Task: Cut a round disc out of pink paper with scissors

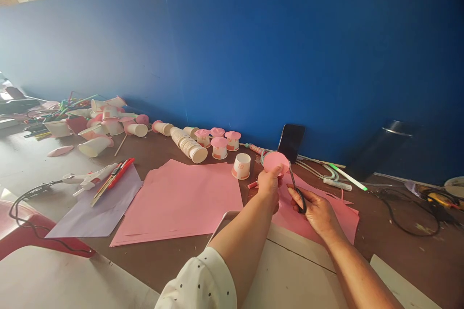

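Between the fingers of my left hand (271,186) is a round pink paper disc (276,161), held up over the table. My right hand (314,210) is closed round the black handles of a pair of scissors (297,194), whose blades touch the disc's right edge. Beneath both hands lies a cut sheet of pink paper (340,210). A paper cup with a drawn window (241,166) stands just left of my left hand. Several small cups with pink paper roofs (219,147) stand behind it.
A stack of pink sheets (184,198) lies left of my arms. Farther left are a red utility knife (112,181), a glue gun (89,177) and a heap of cups (94,146). A phone (291,141) leans on the blue partition (232,48); cables and a green-capped marker (348,176) lie right.
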A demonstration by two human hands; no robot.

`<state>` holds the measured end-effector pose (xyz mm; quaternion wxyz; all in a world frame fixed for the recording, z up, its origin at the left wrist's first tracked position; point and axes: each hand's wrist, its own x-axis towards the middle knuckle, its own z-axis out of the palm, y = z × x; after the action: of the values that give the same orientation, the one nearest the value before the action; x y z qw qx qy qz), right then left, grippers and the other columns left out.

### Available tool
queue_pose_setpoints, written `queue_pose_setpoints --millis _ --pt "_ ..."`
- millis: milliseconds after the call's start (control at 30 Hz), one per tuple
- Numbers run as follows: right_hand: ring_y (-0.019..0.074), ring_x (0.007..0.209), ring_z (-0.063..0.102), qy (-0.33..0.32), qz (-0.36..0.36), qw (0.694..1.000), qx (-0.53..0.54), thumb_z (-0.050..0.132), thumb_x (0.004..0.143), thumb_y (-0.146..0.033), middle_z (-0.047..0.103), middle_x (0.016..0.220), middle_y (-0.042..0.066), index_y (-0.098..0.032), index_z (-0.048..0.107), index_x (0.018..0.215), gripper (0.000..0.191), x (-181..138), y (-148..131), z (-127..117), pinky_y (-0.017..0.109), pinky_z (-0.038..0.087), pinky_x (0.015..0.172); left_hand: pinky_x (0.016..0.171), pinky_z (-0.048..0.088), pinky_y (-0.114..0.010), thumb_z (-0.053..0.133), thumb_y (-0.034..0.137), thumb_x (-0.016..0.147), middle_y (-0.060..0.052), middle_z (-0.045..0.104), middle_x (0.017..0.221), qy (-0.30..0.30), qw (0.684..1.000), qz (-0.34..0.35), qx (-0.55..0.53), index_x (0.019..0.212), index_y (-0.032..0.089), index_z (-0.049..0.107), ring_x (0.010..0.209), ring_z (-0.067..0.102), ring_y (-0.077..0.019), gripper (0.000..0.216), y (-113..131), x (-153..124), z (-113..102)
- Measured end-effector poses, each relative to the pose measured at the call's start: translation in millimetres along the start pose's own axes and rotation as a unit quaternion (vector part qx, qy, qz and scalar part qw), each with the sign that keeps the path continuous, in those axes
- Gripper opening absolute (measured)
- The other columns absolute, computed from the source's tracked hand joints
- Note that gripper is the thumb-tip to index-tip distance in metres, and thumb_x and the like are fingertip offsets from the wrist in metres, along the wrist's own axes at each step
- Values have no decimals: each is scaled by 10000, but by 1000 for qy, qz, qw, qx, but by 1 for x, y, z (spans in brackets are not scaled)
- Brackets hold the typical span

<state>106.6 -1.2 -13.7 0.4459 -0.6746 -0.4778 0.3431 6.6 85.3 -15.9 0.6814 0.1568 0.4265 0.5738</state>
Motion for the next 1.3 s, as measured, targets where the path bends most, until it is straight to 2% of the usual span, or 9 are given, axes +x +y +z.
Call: queue_pose_setpoints --millis 233,400,533,700,1067,1300 --pt "196 616 602 2 3 1000 22 748 651 -764 685 623 8 -175 830 1098 744 -3 -4 0 281 387 514 609 428 -246 860 278 691 -9 573 667 -24 999 14 35 742 155 625 603 506 -113 270 -4 0 -2" --pt "206 619 620 10 -16 1000 19 742 652 -760 681 600 6 -188 846 1009 683 -1 -6 -2 297 440 575 605 416 -244 808 244 735 -31 601 684 -33 998 8 53 734 147 633 610 516 -116 200 -5 -2 -1" --pt "214 651 649 12 -27 999 16 737 686 -744 696 615 11 -201 841 946 610 2 1 -3 302 465 618 601 411 -244 823 249 722 -18 582 667 -31 998 -1 58 721 156 615 591 504 -110 228 -4 -4 -1" --pt "210 639 638 11 -36 999 -2 712 710 -753 675 602 5 -209 836 918 595 3 4 -3 294 444 582 584 394 -246 870 304 680 -7 563 653 -35 997 -3 62 728 164 612 574 482 -108 297 -2 -5 -2" --pt "199 589 598 14 -39 999 1 741 689 -733 655 564 5 -220 820 776 526 1 -3 -3 298 434 562 582 395 -255 855 275 693 -6 553 657 -29 998 -10 57 712 164 602 567 470 -110 277 -2 -4 -2" --pt "197 602 591 11 -43 999 -9 737 689 -727 644 563 10 -224 779 685 504 1 -3 -4 294 427 572 602 435 -248 819 250 729 -34 604 708 -26 998 -8 49 761 155 638 627 522 -126 207 -3 -1 0"
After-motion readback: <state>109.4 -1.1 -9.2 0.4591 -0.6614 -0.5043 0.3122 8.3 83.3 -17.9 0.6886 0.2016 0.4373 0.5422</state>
